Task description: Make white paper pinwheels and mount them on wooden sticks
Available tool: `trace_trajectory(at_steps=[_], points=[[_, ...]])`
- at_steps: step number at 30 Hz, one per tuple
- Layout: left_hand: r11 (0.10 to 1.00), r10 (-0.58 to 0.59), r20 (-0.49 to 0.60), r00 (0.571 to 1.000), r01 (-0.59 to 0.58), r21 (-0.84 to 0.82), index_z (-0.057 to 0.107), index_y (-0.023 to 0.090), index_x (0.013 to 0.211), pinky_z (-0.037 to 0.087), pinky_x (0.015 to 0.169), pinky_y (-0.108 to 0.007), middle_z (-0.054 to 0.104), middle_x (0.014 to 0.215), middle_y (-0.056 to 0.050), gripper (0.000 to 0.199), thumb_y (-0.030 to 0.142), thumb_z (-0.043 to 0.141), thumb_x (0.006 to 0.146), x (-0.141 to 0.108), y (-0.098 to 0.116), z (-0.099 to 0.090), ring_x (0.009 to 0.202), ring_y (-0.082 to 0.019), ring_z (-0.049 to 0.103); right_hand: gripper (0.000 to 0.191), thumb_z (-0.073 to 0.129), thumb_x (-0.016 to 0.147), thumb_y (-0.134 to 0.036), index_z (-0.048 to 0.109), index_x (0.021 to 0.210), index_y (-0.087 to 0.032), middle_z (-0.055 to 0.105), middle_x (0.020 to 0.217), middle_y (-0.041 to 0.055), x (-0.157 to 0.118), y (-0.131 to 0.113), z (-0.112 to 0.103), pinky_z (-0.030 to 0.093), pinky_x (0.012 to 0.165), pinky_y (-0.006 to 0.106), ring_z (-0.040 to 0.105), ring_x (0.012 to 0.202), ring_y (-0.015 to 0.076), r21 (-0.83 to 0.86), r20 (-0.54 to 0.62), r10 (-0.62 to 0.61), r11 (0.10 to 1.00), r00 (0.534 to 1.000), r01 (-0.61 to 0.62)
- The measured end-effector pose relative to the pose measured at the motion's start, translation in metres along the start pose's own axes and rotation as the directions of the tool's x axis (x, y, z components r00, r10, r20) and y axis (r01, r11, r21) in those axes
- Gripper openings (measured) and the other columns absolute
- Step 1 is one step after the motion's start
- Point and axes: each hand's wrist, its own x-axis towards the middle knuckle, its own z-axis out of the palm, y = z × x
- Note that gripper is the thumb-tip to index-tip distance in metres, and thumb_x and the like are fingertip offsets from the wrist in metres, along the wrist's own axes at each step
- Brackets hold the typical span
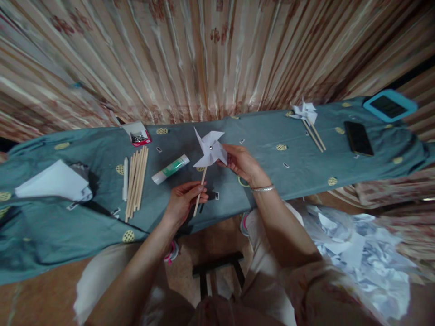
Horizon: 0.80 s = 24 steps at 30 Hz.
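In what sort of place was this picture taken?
Probably a room at home, used for paper craft: a patterned curtain, a cloth-covered table and a paper pinwheel being held suggest it.

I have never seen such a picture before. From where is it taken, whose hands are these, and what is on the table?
There is no machine here: one camera, worn on the person's head, looks forward and down at their own bare hands. The left hand grips the thin stick of a white paper pinwheel. The right hand is at one blade; its fingertips are partly hidden. On the green tablecloth, to the left, lie a glue tube, loose wooden sticks, a small open box of metal pieces, and white paper. To the right lie other pinwheels on sticks, a dark phone and a blue-framed device.
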Motion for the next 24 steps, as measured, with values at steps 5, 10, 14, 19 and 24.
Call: trace_trajectory(at_steps=[5,10,14,19,24], points=[[0.999,0.028,-0.024,0.999,-0.029,-0.017,0.077,0.011,0.077,0.056,0.051,-0.019,0.072,0.062,-0.003,0.040,0.027,0.094,0.044,0.001,0.001,0.000,0.048,-0.011,0.065,0.015,0.061,0.090,-0.021,0.069,0.079,-0.015,0.076,0.074,0.0045,-0.004,-0.001,0.005,0.055,0.055,0.019,0.066,0.059,0.0109,-0.003,-0.018,0.028,1.000,0.999,-0.028],[0.998,0.053,-0.025,0.998,-0.053,0.019,0.076,0.011,0.081,0.057,0.055,-0.023,0.073,0.066,-0.003,0.039,0.027,0.092,0.050,0.002,0.000,-0.002,0.051,-0.012,0.066,0.013,0.068,0.086,-0.022,0.067,0.074,-0.017,0.072,0.066,0.0003,-0.006,0.001,0.008,0.056,0.057,0.019,0.064,0.055,0.0091,0.030,0.006,0.070,0.997,0.998,-0.070],[0.998,0.058,-0.031,0.998,-0.057,0.029,0.076,0.011,0.082,0.058,0.057,-0.024,0.072,0.066,-0.003,0.039,0.028,0.092,0.052,0.003,-0.001,-0.003,0.052,-0.013,0.067,0.016,0.078,0.080,-0.026,0.067,0.071,-0.017,0.071,0.065,-0.0010,-0.006,0.003,0.009,0.056,0.057,0.018,0.065,0.056,0.0083,0.029,0.030,0.078,0.996,0.996,-0.079],[0.998,0.060,-0.036,0.998,-0.059,0.028,0.076,0.011,0.081,0.057,0.056,-0.024,0.072,0.065,-0.003,0.037,0.028,0.091,0.052,0.004,-0.002,-0.003,0.052,-0.012,0.066,0.015,0.076,0.082,-0.023,0.068,0.071,-0.017,0.072,0.064,-0.0006,-0.008,0.002,0.012,0.056,0.056,0.017,0.065,0.055,0.0083,0.045,0.046,0.100,0.994,0.994,-0.102],[0.998,0.053,-0.033,0.998,-0.053,0.019,0.076,0.011,0.082,0.057,0.055,-0.023,0.072,0.065,-0.003,0.036,0.026,0.091,0.052,0.004,-0.002,-0.003,0.051,-0.012,0.066,0.018,0.072,0.086,-0.022,0.068,0.070,-0.016,0.072,0.062,0.0000,-0.011,0.001,0.016,0.056,0.054,0.015,0.066,0.054,0.0081,0.028,0.052,0.119,0.992,0.992,-0.121]])
